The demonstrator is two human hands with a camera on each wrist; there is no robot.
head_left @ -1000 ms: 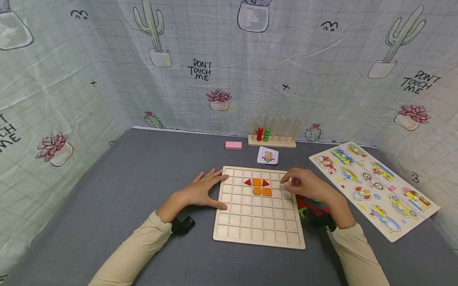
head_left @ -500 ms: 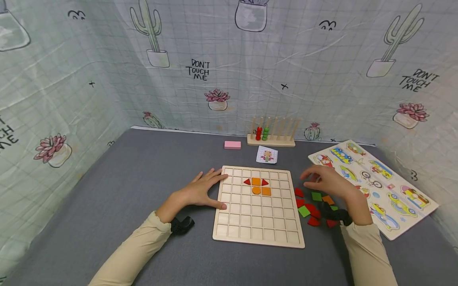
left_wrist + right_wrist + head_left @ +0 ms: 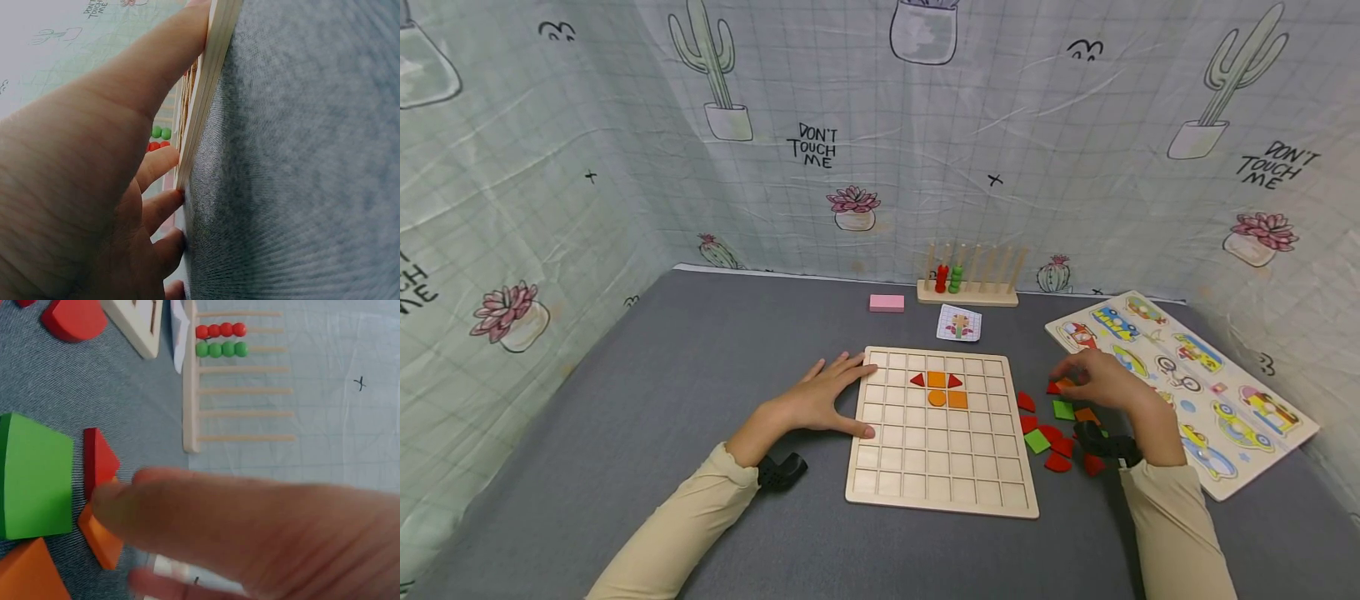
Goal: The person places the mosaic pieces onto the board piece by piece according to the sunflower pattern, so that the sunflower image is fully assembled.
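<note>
My left hand [image 3: 816, 400] has its fingers spread, with the thumb and a fingertip resting on the left edge of a wooden grid board [image 3: 940, 475]. On the board sit two red triangles [image 3: 954, 381], an orange circle [image 3: 937, 398] and two orange squares [image 3: 957, 400]. My right hand [image 3: 1105, 383] is bent over loose pieces right of the board, thumb and fingers apart. In the right wrist view its thumb tip overlaps a small red triangle [image 3: 97, 459] and an orange piece [image 3: 100, 544], both lying on the table. A green square [image 3: 37, 478] lies beside them.
Several red pieces [image 3: 1060, 446] lie between the board and my right wrist. Behind the board are a pattern card [image 3: 958, 323], a pink block [image 3: 887, 303] and a peg rack [image 3: 967, 293] with red and green beads. A picture puzzle board [image 3: 1247, 468] lies at right.
My right hand has moved right from above the grid board's right side to the loose pieces and come down near the red and orange ones. My left hand has stayed at the board's edge.
</note>
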